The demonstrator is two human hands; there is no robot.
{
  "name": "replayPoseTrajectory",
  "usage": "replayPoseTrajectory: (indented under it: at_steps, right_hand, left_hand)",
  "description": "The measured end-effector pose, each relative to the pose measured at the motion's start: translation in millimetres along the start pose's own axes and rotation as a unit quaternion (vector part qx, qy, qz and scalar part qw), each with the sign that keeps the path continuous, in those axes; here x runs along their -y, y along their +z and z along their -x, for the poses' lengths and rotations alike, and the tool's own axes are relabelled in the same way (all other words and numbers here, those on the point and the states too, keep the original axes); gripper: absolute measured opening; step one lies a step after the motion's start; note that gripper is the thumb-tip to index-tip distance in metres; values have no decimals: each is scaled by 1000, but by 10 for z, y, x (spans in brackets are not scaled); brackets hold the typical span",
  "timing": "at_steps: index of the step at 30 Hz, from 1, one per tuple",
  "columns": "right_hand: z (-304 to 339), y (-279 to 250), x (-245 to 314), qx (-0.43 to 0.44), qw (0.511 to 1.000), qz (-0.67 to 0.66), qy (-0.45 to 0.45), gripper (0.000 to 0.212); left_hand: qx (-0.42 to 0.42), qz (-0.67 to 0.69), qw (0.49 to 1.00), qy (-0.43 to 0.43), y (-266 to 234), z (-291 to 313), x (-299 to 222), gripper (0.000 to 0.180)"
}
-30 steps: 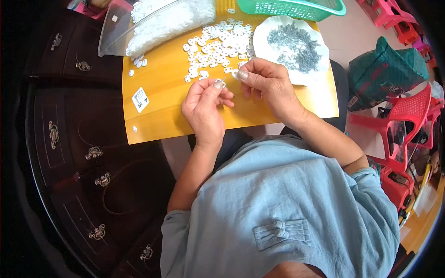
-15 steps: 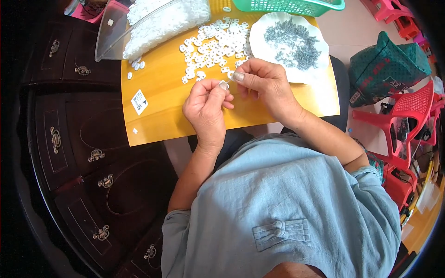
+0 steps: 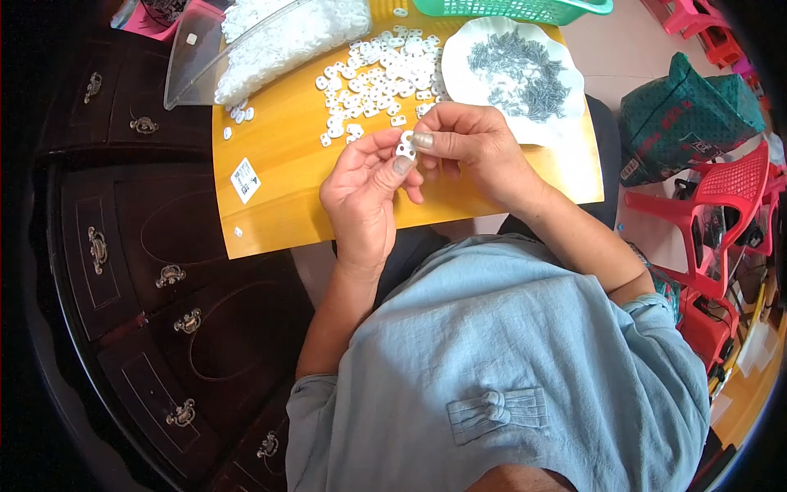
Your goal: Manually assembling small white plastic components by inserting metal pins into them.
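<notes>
Over the near part of the yellow board [image 3: 303, 205], my left hand [image 3: 362, 197] and my right hand [image 3: 479, 152] meet fingertip to fingertip. Between them is a small white plastic piece with holes [image 3: 406, 146]. My left thumb and fingers pinch its lower end, while my right thumb and forefinger close on the upper end. It may be two pieces pressed together; I cannot tell. Just beyond lies a loose pile of similar white two-holed pieces [image 3: 384, 80]. Right of the pile, a white scalloped plate [image 3: 459, 74] carries many thin grey pins or screws [image 3: 533, 78].
A clear plastic bin [image 3: 187, 74] full of white pieces leans at the far left. At the back is a green basket [image 3: 525, 11]. A dark drawer cabinet [image 3: 164, 213] stands left; a green bag [image 3: 684, 123] and red plastic chair [image 3: 730, 189] are right.
My hands have come together. The white pieces that each hand held apart now meet between the fingertips, and my left hand has tilted up slightly.
</notes>
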State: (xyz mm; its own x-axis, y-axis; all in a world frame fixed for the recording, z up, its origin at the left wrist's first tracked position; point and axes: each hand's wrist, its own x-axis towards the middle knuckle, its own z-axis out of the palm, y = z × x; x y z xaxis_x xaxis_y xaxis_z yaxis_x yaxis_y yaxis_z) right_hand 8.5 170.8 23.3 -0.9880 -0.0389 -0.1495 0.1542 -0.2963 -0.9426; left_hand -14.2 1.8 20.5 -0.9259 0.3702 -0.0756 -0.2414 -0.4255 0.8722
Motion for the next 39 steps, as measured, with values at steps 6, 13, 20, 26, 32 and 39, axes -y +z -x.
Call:
replayPoseTrajectory:
  at_steps: [6,13,20,26,32,39]
  right_hand:
    - [20,-82,110,80,996,-31,34,13]
    - [43,-81,86,90,993,-54,48,15]
    - [66,-88,92,113,991,-50,53,14]
    - [85,-97,130,153,977,-107,101,15]
    - [165,-19,203,142,971,-142,127,15]
    - [187,19,36,111,968,-186,127,16]
  left_hand:
    - [62,-35,997,14,-68,27,-1,33]
    - [45,-40,997,37,-8,88,47,33]
    - [62,-29,996,62,17,123,41,29]
    - [73,-59,990,104,-2,164,31,25]
    - [80,-77,974,196,128,131,72,22]
    - [46,-14,991,124,75,123,175,22]
